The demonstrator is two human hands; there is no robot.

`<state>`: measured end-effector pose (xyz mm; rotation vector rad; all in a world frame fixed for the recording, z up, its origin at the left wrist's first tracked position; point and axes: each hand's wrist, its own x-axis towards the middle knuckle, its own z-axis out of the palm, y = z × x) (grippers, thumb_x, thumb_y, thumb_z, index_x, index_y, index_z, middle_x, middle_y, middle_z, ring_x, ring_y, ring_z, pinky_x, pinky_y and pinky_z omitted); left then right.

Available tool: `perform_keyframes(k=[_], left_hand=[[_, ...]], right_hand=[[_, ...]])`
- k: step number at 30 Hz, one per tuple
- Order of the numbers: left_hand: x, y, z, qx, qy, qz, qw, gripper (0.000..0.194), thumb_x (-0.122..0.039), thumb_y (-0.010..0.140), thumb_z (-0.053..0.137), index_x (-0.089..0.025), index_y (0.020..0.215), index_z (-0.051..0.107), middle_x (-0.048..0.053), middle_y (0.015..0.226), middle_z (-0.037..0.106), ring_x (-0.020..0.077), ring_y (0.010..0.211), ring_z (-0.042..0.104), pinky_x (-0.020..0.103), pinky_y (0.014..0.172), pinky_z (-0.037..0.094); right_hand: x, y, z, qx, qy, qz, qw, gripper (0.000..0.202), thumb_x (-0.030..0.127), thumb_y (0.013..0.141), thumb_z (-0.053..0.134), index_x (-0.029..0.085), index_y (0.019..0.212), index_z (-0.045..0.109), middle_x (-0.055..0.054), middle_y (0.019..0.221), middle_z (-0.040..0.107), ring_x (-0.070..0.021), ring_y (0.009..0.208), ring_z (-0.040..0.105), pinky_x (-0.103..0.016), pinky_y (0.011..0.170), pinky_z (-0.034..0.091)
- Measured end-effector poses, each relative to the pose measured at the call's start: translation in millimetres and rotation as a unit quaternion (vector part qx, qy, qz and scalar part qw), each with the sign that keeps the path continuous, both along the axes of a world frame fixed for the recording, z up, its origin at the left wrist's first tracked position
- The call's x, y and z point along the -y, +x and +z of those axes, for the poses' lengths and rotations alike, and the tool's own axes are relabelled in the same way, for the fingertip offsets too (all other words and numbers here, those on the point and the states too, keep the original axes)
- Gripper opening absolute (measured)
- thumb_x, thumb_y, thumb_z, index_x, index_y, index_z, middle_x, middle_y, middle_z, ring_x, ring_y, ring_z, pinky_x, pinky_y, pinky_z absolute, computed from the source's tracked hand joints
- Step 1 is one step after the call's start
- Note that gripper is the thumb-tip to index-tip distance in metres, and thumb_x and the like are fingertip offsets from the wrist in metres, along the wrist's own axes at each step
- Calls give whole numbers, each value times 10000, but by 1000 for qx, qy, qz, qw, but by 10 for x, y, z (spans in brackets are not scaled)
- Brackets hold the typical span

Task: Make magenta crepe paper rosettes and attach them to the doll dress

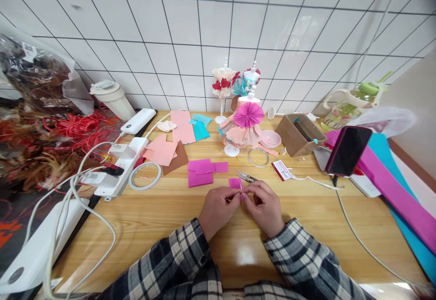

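My left hand (220, 207) and my right hand (264, 204) meet at the fingertips over the wooden table. Both pinch a small piece of magenta crepe paper (242, 196), mostly hidden by the fingers, with a thin white strip (241, 184) rising beside it. Just beyond my left fingers shows a magenta paper square (234, 182). Small scissors (248, 177) lie behind my right hand, touching neither hand as far as I can see. Further left rests a stack of magenta paper pieces (200, 173).
Miniature dress stands with paper skirts (241, 132) are at the back. Around them are a pink bowl (270, 139), a cardboard box (299, 134) and a tape roll (145, 176). A power strip (124, 168) with cables lies left; a phone (349, 150) stands right.
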<state>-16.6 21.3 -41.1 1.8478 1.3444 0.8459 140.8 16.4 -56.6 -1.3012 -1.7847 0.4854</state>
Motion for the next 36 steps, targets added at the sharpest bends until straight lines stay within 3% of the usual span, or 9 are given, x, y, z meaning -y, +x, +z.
perform_keyframes(k=[7,12,15,21,24,28,31,34,36], left_hand=[[-1,14,-6,45,-17,-2,999,189,-168,778,553,-182,802,741,34,711,709,132,617,596,233,592,428],[11,-6,40,148,-8,-43,988,184,-148,780,542,-171,764,724,51,736,713,156,696,633,265,701,480],[20,-26,46,205,-17,-32,978,171,-178,798,549,-168,774,718,66,768,711,174,743,643,289,735,494],[23,-15,38,350,-116,-3,930,133,-237,790,602,-155,757,702,99,965,714,210,903,648,305,780,509],[11,-8,14,415,-185,7,891,126,-263,769,636,-156,776,702,86,910,727,203,861,660,307,774,509],[-1,-23,-58,469,-218,17,856,108,-246,749,652,-152,726,699,77,878,731,205,901,654,289,793,491],[-7,-35,-82,494,-216,21,842,87,-227,737,661,-152,716,698,75,889,729,214,957,644,292,831,476],[-12,-36,-56,512,-236,27,826,77,-224,717,678,-150,722,700,78,873,730,220,970,642,304,850,473],[-9,-32,-28,517,-251,22,818,79,-222,711,681,-146,714,701,88,909,728,224,995,635,308,865,469]], right_hand=[[-66,11,-10,-128,-84,-12,988,77,232,796,546,184,736,549,8,732,503,-78,495,387,-222,479,361],[-140,85,-115,-250,-187,-55,949,162,347,809,540,186,787,529,49,610,414,-87,496,308,-210,447,281],[-162,110,-156,-278,-222,-81,931,207,390,784,566,187,801,527,67,570,365,-82,480,253,-206,425,224],[-161,100,-159,-291,-265,-104,914,270,443,739,596,191,796,515,92,520,303,-69,433,209,-201,392,156],[-174,108,-170,-286,-264,-112,914,275,444,732,607,189,789,521,94,504,303,-65,420,216,-198,379,165],[-202,120,-209,-309,-254,-133,907,270,441,746,608,188,791,525,88,520,350,-53,405,234,-184,360,192],[-193,132,-189,-338,-256,-138,895,291,453,743,624,185,794,523,68,557,471,-40,380,269,-172,338,223],[-188,232,-57,-373,-230,-122,890,312,455,732,650,191,798,498,-16,804,662,-51,407,441,-163,329,312],[-241,388,104,-400,-193,-119,888,322,438,719,675,195,796,479,-66,1003,680,-96,539,601,-178,388,433]])
